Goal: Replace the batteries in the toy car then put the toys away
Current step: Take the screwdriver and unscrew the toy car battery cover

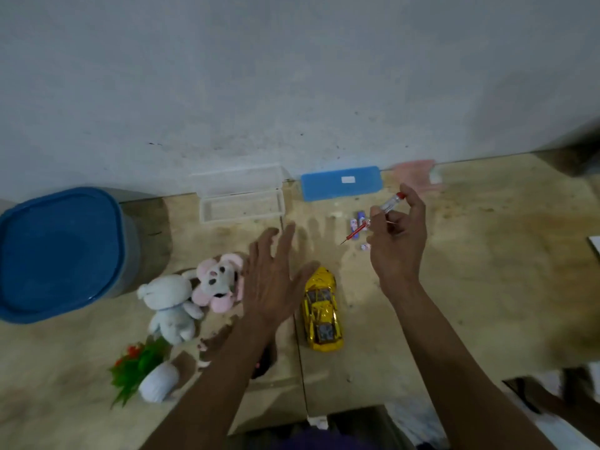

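The yellow toy car (322,309) lies on the pale wooden table (487,271), just right of a seam between two boards, its long axis running nearly straight away from the person, one end toward the wall and the other toward the near edge; which end is the nose cannot be told. Bare wood lies open to its right and ahead of it as far as the small batteries (357,222), which sit near the wall side beneath the right hand. The right hand (397,245) is raised above the table and pinches a screwdriver (373,218) with a clear handle and red cap, its thin tip slanting down and left toward the wood. The left hand (276,277) hovers with fingers spread and straight, holding nothing, just left of the car. Left of that hand lie a pink plush toy (216,282) and, touching it, a white plush toy (172,306); nearer the person a small artificial plant in a white pot (146,371) lies tipped on its side. A large container with a blue lid (61,251) stands at the left end. Against the wall (292,76) sit an open clear plastic box (240,203) and a blue box (341,183), side by side, close but apart.
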Motion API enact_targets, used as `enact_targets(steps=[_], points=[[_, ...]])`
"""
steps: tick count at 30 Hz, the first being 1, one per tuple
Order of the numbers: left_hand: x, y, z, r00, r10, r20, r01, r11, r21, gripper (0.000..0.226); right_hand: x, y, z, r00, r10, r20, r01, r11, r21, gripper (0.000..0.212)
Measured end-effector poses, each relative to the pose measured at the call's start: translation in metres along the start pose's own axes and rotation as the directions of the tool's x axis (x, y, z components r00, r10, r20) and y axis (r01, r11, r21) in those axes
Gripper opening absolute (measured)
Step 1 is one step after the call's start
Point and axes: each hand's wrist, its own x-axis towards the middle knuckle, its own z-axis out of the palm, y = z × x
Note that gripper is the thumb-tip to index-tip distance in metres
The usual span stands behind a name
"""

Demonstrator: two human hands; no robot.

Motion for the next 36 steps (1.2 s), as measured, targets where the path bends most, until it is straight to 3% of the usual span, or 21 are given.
enact_targets(steps=[3, 7, 11, 17, 19, 22, 26, 31, 36], points=[[-0.04, 0.042, 0.032, 0.976, -0.082, 0.201, 0.077, 0.996, 0.033, 0.073, -0.004, 0.011, -0.034, 1.0, 0.027, -0.007, -0.027, 0.999, -0.027, 0.048], [-0.068, 0.071, 0.069, 0.924, -0.213, 0.318, 0.143, 0.962, 0.231, 0.071, -0.007, 0.027, -0.072, 0.997, 0.074, 0.005, -0.073, 0.996, -0.048, 0.049], [-0.076, 0.083, 0.089, 0.881, -0.348, 0.321, 0.251, 0.918, 0.306, 0.075, -0.007, 0.036, -0.104, 0.995, 0.097, 0.03, -0.096, 0.994, -0.049, 0.048], [-0.07, 0.099, 0.092, 0.852, -0.438, 0.287, 0.362, 0.889, 0.282, 0.074, -0.003, 0.04, -0.139, 0.992, 0.094, 0.082, -0.089, 0.994, -0.058, 0.047], [-0.071, 0.097, 0.089, 0.87, -0.418, 0.26, 0.377, 0.906, 0.194, 0.069, 0.0, 0.036, -0.146, 0.991, 0.081, 0.106, -0.075, 0.996, -0.051, 0.047], [-0.076, 0.099, 0.079, 0.909, -0.377, 0.177, 0.399, 0.911, -0.107, 0.062, 0.003, 0.025, -0.152, 0.989, 0.06, 0.133, -0.055, 0.998, -0.039, 0.045], [-0.083, 0.126, 0.049, 0.877, -0.408, 0.255, 0.481, 0.749, -0.455, 0.052, 0.004, 0.004, -0.153, 0.988, 0.03, 0.155, -0.032, 0.999, 0.008, 0.046], [-0.09, 0.157, 0.016, 0.903, -0.323, 0.285, 0.43, 0.641, -0.636, 0.073, -0.005, -0.033, -0.148, 0.983, -0.032, 0.179, 0.027, 0.999, 0.03, 0.045], [-0.101, 0.161, -0.012, 0.93, -0.281, 0.236, 0.348, 0.467, -0.813, 0.071, -0.026, -0.075, -0.15, 0.973, -0.134, 0.19, 0.124, 0.99, 0.063, 0.046]])
